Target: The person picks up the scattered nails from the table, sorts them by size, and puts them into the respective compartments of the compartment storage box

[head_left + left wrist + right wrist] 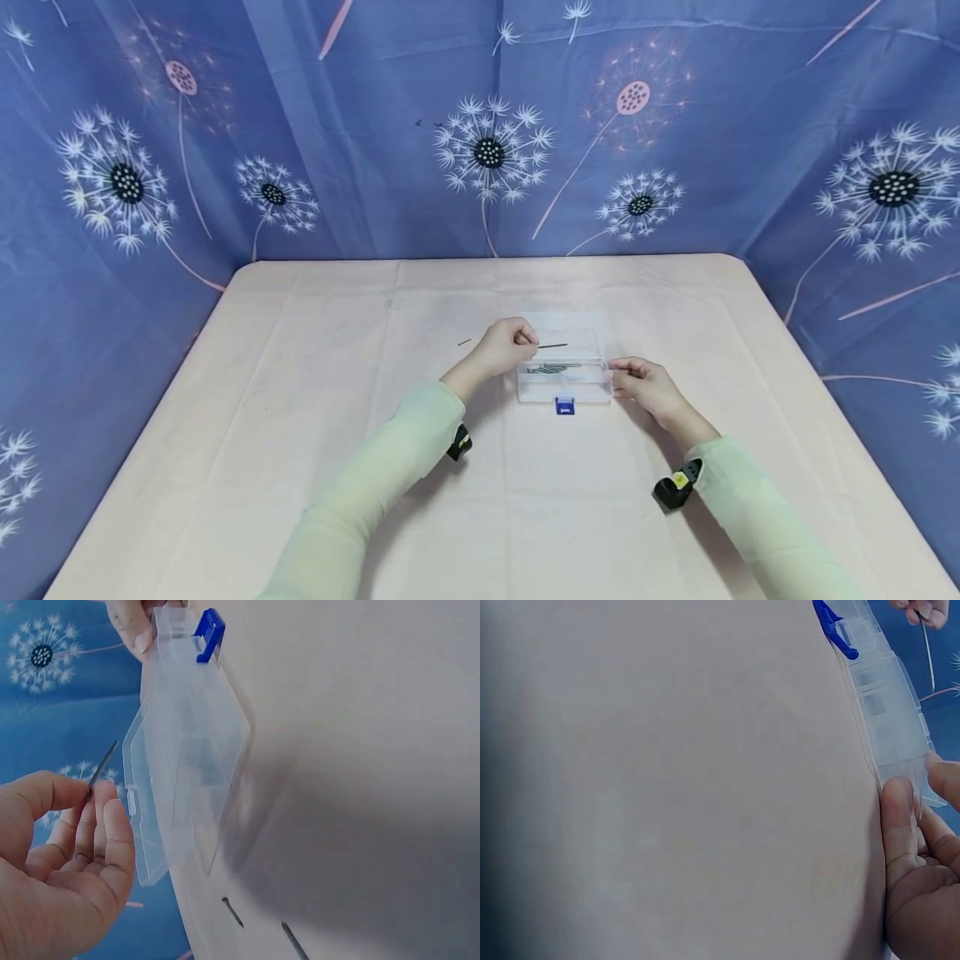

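A clear plastic storage box (527, 388) with a blue latch (565, 407) lies on the table, its lid (585, 323) folded open toward the back. Several long dark nails (551, 367) lie together in one of its compartments. Above the box, my left hand (504, 346) pinches a single nail (103, 769) between thumb and fingertips, the shaft sticking out to the right in the head view. At the box's right side, my right hand (651, 390) grips the wall between thumb (941, 776) and fingers.
Left of the box, a loose nail (464, 342) lies on the pale tablecloth (315, 375); the left wrist view shows another nail (295, 941) near a smaller one (232, 912). A blue dandelion-patterned curtain (375, 167) borders the table at the back and both sides.
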### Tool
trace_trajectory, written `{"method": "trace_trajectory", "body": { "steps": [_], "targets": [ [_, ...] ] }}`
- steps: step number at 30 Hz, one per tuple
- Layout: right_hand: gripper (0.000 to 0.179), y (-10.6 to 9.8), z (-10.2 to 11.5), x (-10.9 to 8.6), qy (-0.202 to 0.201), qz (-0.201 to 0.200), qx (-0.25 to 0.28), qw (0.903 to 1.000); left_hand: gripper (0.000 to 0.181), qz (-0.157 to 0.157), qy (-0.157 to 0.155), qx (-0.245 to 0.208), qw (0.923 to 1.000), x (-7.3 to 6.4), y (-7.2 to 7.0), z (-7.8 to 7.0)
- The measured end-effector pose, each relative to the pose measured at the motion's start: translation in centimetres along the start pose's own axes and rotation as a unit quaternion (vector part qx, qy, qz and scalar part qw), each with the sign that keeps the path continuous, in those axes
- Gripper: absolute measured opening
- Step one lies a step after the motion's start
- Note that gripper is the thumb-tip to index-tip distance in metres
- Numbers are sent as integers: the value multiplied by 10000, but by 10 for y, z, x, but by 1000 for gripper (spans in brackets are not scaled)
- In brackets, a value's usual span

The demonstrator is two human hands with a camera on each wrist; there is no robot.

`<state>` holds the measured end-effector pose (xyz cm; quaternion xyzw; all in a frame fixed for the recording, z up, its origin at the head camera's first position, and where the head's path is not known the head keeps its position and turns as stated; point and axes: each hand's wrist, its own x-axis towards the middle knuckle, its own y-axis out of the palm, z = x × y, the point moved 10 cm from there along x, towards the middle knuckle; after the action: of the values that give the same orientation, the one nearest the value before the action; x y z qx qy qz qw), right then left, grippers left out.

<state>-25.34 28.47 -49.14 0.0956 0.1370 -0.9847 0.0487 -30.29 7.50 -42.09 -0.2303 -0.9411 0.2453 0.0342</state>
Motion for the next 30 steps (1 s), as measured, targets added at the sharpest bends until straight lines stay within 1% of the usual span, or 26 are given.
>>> {"method": "trace_trajectory", "body": {
  "steps": [8, 12, 18, 27, 30],
  "targets": [
    [42, 3, 1, 0, 9, 18, 123, 9999, 7, 297, -198, 197, 9992, 4, 20, 0],
    [43, 3, 2, -1, -11, 44, 172, 9998, 6, 422, -218, 397, 9981, 5, 26, -2],
    [43, 2, 2, -1, 9, 14, 155, 9999, 5, 500, -180, 817, 9952, 7, 33, -3],
    [44, 2, 1, -1, 22, 36, 136, 9999, 3, 527, -70, 1065, 9929, 7, 38, -4],
    [44, 3, 2, -1, 5, 56, 124, 9999, 4, 533, -98, 1162, 9917, 8, 39, -3]
  ]
}}
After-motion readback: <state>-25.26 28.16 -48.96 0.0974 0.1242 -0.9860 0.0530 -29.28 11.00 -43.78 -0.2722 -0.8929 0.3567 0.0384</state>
